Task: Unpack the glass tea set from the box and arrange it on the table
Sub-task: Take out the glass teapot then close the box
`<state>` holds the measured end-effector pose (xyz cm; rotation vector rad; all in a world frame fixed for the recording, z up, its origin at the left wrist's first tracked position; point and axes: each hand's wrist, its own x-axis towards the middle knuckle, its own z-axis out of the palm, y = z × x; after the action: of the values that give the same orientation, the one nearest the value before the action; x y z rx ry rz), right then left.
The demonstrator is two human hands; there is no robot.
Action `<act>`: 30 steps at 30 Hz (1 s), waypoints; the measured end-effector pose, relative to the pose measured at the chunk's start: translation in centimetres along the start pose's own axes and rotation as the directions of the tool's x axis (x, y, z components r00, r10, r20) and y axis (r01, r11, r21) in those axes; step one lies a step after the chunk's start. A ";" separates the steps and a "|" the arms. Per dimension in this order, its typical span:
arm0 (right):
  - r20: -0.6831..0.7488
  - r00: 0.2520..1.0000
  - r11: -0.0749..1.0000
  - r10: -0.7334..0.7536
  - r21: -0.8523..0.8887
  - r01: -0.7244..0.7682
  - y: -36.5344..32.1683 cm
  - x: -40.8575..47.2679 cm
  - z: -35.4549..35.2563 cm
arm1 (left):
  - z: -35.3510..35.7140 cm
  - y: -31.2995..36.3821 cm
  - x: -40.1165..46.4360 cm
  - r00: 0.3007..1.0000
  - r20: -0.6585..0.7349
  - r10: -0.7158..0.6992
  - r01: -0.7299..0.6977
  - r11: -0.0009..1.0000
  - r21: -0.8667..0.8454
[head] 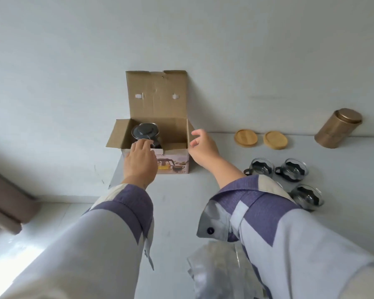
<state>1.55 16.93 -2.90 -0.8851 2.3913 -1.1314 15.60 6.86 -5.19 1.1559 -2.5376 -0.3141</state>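
Here the left hand (141, 160), grip apart, touches the teapot (146, 134) inside the box (175, 162).

One cardboard box (156, 134) stands open at twelve o'clock, with one glass teapot (145, 134) inside it. Three glass cups are out on the table at three o'clock: one (261, 168), a second (294, 169) and a third (307, 196). Two round wooden coasters lie at two o'clock, one (246, 137) beside the other (275, 140). One brass-coloured tin (338, 128) leans further right. One crumpled clear wrapper (216, 275) lies at six o'clock.
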 end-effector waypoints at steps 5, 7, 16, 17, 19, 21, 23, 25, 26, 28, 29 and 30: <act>0.165 0.984 0.983 -0.066 -0.160 0.093 -3.4 2.7 4.2 | -0.4 -4.5 2.7 0.993 0.001 -0.118 0.118 0.993 0.027; 0.205 0.978 0.975 -0.049 -0.202 0.091 -4.6 4.0 5.4 | -0.2 -5.6 3.9 0.985 0.068 -0.161 0.159 0.987 0.038; 0.343 0.926 0.923 0.160 -0.384 -0.018 -4.5 7.5 9.7 | 2.4 -6.1 6.2 0.926 0.188 -0.327 0.369 0.890 -0.267; 0.356 0.918 0.918 0.176 -0.397 -0.022 -4.5 7.5 9.8 | 2.4 -6.0 6.2 0.928 0.171 -0.331 0.368 0.884 -0.287; 0.366 0.910 0.899 0.196 -0.437 -0.017 -4.7 7.5 10.0 | 2.5 -5.8 6.3 0.929 0.150 -0.337 0.368 0.880 -0.301; 0.342 0.919 0.890 0.197 -0.455 -0.021 -4.6 7.5 10.2 | 2.6 -5.6 6.3 0.931 0.137 -0.338 0.365 0.880 -0.304; 0.297 0.939 0.900 0.175 -0.434 -0.031 -4.2 7.4 10.3 | 2.8 -5.6 6.3 0.934 0.122 -0.335 0.357 0.882 -0.308; 0.271 0.951 0.922 0.149 -0.385 -0.035 -4.1 7.0 9.9 | 3.1 -5.8 6.3 0.933 0.117 -0.342 0.361 0.883 -0.300; 0.263 0.956 0.936 0.132 -0.352 -0.033 -4.2 6.8 9.6 | 3.1 -5.9 6.3 0.931 0.115 -0.347 0.365 0.881 -0.300; 0.249 0.963 0.955 0.105 -0.296 -0.027 -4.6 6.5 8.8 | 3.1 -5.9 6.2 0.933 0.110 -0.342 0.359 0.883 -0.302; 0.244 0.965 0.962 0.092 -0.274 -0.023 -4.9 6.4 8.3 | 3.0 -5.9 6.1 0.936 0.109 -0.335 0.353 0.886 -0.300; 0.242 0.968 0.967 0.069 -0.254 -0.006 -5.1 6.4 7.7 | 2.9 -5.8 6.1 0.938 0.110 -0.328 0.346 0.890 -0.297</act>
<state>2.99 5.86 -4.00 -0.9918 2.3597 -0.6637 14.74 -1.36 -8.55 1.4673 -2.2118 -0.8144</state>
